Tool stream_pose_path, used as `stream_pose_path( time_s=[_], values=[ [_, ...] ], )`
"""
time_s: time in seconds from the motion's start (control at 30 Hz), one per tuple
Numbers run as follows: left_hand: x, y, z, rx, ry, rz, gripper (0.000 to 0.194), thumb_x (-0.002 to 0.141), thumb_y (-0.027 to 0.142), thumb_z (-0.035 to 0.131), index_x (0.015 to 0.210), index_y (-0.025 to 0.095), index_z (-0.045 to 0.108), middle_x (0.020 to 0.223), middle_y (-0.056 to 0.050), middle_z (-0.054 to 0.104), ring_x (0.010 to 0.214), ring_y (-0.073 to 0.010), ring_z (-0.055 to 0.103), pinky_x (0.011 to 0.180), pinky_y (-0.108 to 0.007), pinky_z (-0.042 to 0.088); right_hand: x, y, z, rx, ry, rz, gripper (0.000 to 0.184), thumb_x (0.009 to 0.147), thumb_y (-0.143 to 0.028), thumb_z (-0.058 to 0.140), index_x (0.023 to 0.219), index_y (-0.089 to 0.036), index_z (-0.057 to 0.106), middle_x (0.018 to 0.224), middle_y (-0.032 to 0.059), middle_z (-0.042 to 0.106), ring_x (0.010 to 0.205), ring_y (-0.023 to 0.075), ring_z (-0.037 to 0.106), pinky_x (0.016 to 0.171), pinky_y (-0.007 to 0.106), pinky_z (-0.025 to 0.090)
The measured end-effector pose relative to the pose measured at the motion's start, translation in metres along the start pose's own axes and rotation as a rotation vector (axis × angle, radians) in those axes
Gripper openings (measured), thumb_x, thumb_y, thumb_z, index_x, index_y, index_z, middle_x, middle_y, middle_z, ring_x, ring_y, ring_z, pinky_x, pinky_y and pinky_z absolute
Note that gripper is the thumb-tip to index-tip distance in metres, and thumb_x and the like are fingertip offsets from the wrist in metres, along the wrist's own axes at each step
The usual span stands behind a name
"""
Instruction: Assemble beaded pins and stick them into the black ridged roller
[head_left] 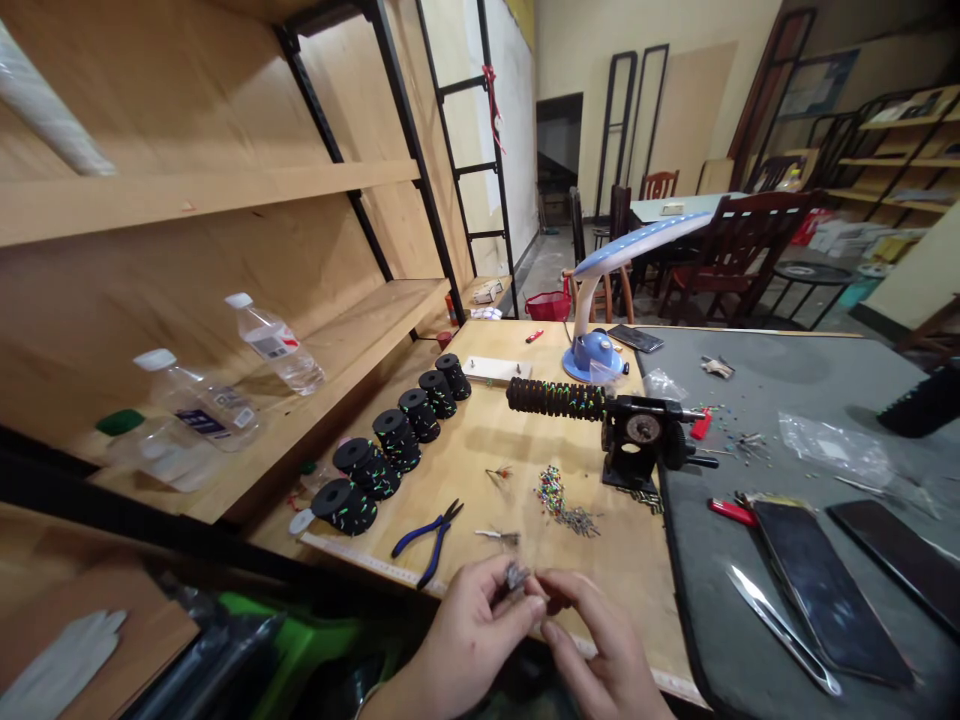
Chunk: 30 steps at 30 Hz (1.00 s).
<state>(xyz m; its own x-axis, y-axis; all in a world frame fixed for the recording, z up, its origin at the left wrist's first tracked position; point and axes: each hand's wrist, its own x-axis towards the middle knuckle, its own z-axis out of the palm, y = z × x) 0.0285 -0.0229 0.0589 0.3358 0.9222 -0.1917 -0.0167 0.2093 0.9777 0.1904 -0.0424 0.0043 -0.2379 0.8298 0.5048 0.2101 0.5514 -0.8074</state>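
Observation:
My left hand (474, 625) is closed at the table's front edge, pinching a small greyish bundle (515, 576) between thumb and fingers. The bundle is too blurred to name. My right hand (600, 640) meets it from the right, thumb and forefinger bent together by the left thumb; whatever they pinch is hidden. Just beyond lie a small white-handled tool (496, 536) and blue-handled pliers (426, 540) with jaws slightly apart. A pile of coloured beads (550, 488) runs into small grey metal pieces (579, 520). Behind is a crank device (643, 440) carrying a ridged black foam roll (556, 398).
Several black foam spools (399, 440) line the left side. A blue lamp (592, 355) stands at the back. On the grey mat (720, 560) lie tweezers (784, 630), a phone (829, 590) and plastic bags. Bottles (274, 345) stand on the left shelf.

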Motion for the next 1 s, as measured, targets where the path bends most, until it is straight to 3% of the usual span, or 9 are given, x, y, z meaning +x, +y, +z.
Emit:
stream_pose_path(
  time_s=[0.13,0.33,0.47,0.6,0.67,0.73,0.8,0.9,1.0],
  values=[
    [0.003,-0.009,-0.001,0.072,0.068,-0.002,0.025,0.075,0.035,0.071,0.072,0.014,0.058,0.069,0.000,0.056,0.069,-0.0149,0.053,0.065,-0.024,0.043,-0.004,0.005,0.002,0.017,0.049,0.146,0.012,0.090,-0.018,0.053,0.091,-0.023,0.064,0.074,0.0020,0.069,0.067,0.0171,0.066,0.062,0.023,0.050],
    [0.012,-0.021,-0.004,-0.006,0.123,0.021,0.024,0.076,0.036,0.072,0.078,0.014,0.062,0.071,0.001,0.055,0.068,-0.0129,0.049,0.065,-0.023,0.038,-0.015,0.015,0.004,0.003,0.065,0.276,0.019,0.089,-0.029,0.057,0.072,-0.022,0.064,0.062,-0.0001,0.062,0.055,0.0149,0.055,0.054,0.023,0.042],
    [0.021,-0.032,-0.010,-0.203,0.255,0.042,0.030,0.073,0.038,0.074,0.090,0.016,0.062,0.065,0.006,0.046,0.058,-0.0092,0.039,0.055,-0.020,0.031,-0.019,0.019,0.007,0.283,0.243,0.566,0.031,0.087,-0.048,0.059,0.072,-0.020,0.061,0.056,-0.0025,0.057,0.050,0.0123,0.049,0.049,0.022,0.037],
    [0.023,-0.050,0.002,-0.087,0.130,0.019,0.022,0.073,0.030,0.073,0.086,0.015,0.064,0.066,0.005,0.047,0.062,-0.0107,0.041,0.061,-0.022,0.034,-0.019,0.024,0.004,0.609,0.368,0.779,0.038,0.073,-0.056,0.072,0.075,-0.019,0.062,0.068,0.0023,0.068,0.055,0.0138,0.056,0.046,0.019,0.038],
    [0.023,-0.059,0.015,0.005,0.033,0.036,0.020,0.075,0.025,0.070,0.091,0.014,0.066,0.070,0.003,0.052,0.064,-0.0117,0.043,0.064,-0.023,0.036,-0.021,0.028,0.003,0.638,0.428,0.768,0.036,0.069,-0.053,0.077,0.071,-0.019,0.065,0.088,0.0078,0.072,0.077,0.0196,0.064,0.055,0.022,0.045],
    [0.023,-0.064,0.028,0.057,-0.034,0.063,0.023,0.077,0.024,0.068,0.098,0.014,0.066,0.072,0.001,0.055,0.064,-0.0122,0.044,0.063,-0.023,0.036,-0.025,0.032,0.002,0.650,0.465,0.758,0.034,0.068,-0.051,0.078,0.069,-0.019,0.068,0.105,0.0106,0.071,0.100,0.0251,0.063,0.070,0.027,0.050],
    [0.025,-0.067,0.038,0.065,-0.083,0.092,0.019,0.080,0.027,0.065,0.093,0.013,0.067,0.073,-0.001,0.058,0.066,-0.0133,0.047,0.063,-0.024,0.037,-0.029,0.034,0.002,0.682,0.479,0.768,0.032,0.068,-0.050,0.079,0.068,-0.019,0.069,0.112,0.0116,0.070,0.109,0.0283,0.059,0.078,0.032,0.051],
    [0.028,-0.068,0.042,0.072,-0.087,0.126,0.022,0.085,0.033,0.060,0.075,0.014,0.063,0.070,-0.002,0.061,0.067,-0.0151,0.053,0.065,-0.025,0.040,-0.032,0.034,0.002,0.736,0.519,0.792,0.031,0.068,-0.048,0.080,0.066,-0.019,0.068,0.108,0.0095,0.071,0.099,0.0255,0.063,0.074,0.031,0.052],
    [0.029,-0.072,0.039,0.167,-0.017,0.133,0.026,0.085,0.034,0.059,0.068,0.016,0.057,0.064,0.000,0.056,0.064,-0.0148,0.051,0.063,-0.024,0.038,-0.029,0.029,-0.002,0.767,0.572,0.811,0.031,0.063,-0.047,0.084,0.068,-0.020,0.069,0.085,0.0041,0.072,0.075,0.0172,0.063,0.060,0.023,0.050]
  ],
)
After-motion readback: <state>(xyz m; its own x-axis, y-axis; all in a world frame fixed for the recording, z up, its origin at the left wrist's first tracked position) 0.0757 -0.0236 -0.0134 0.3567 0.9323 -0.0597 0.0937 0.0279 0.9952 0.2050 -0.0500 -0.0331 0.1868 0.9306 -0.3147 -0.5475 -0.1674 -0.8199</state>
